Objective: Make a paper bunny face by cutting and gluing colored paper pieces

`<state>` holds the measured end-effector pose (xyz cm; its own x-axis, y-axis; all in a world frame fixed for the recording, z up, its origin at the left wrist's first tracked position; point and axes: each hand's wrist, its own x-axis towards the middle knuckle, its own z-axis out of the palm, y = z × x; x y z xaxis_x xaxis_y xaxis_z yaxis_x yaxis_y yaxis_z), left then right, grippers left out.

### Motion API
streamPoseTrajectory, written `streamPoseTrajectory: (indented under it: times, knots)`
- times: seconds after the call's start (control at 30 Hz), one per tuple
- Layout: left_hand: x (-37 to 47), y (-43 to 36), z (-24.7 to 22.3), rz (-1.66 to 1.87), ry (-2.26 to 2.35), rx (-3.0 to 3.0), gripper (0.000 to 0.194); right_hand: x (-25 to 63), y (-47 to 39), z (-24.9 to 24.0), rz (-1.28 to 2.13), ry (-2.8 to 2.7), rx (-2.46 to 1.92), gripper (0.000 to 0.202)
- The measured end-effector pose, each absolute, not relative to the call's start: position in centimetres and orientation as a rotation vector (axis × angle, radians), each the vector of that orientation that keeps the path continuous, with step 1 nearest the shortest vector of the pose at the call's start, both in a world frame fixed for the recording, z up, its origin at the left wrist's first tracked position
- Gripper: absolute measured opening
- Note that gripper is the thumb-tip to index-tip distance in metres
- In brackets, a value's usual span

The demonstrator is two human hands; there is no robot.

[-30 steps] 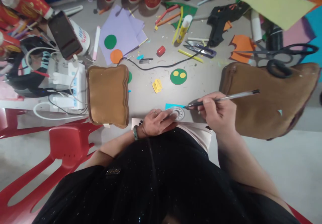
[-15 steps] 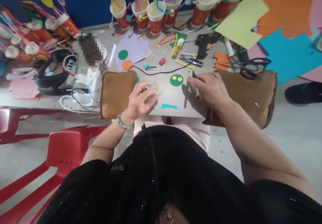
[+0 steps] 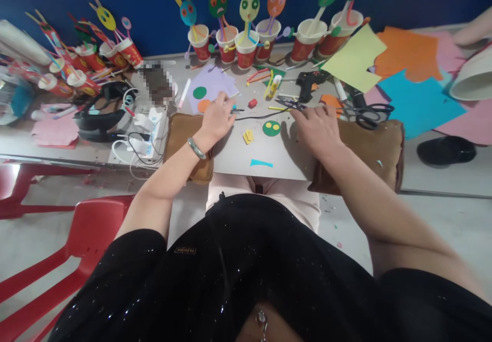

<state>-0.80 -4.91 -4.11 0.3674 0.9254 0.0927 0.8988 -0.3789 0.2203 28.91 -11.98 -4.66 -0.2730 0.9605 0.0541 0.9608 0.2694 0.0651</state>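
Note:
My left hand (image 3: 217, 120) reaches over the front of the purple paper (image 3: 217, 79), palm down, fingers bent and apart. By its fingertips lies a small dark pen-like piece (image 3: 238, 110). My right hand (image 3: 317, 129) is curled palm down on the table's right side. The marker seen in it earlier is now hidden beneath the hand. Between the hands lies a green paper disc (image 3: 271, 132) with two yellow dots. Small yellow paper pieces (image 3: 248, 137) lie left of it, and a blue paper strip (image 3: 261, 163) is near the table edge.
Brown cushions (image 3: 369, 149) flank the work area. Scissors (image 3: 371, 114), a black glue gun (image 3: 306, 84), a glue stick (image 3: 273, 86) and a red cap (image 3: 252, 103) lie behind. Red paper cups (image 3: 246, 49) with paper figures line the back. A power strip (image 3: 154, 132) stands left.
My left hand has moved away from the yellow pieces, up and left, toward the dark pen-like piece. My right hand stays nearly in place. The camera view has shifted, and a person's arm appears at right.

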Motion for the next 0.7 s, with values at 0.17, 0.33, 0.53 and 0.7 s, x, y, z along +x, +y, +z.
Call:
streamPoseTrajectory:
  times: [0.17,0.33,0.53,0.7]
  knots:
    - [2.9,-10.7,-3.5,-0.096,1.036,2.586,0.031,31.6,-13.1,-3.7,0.014,-2.286,-2.023,0.033]
    - [4.9,-13.4,-3.2,-0.288,0.983,2.671,0.034,37.3,-10.4,-2.1,0.051,-1.855,-2.41,0.009]
    - [6.1,-13.9,-2.4,-0.418,0.95,2.691,0.025,40.6,-8.2,-0.5,0.235,-1.801,-2.511,0.024]
    - [6.5,-14.3,-2.1,-0.437,0.932,2.691,0.029,41.1,-6.5,-0.4,0.259,-1.783,-2.558,0.035]
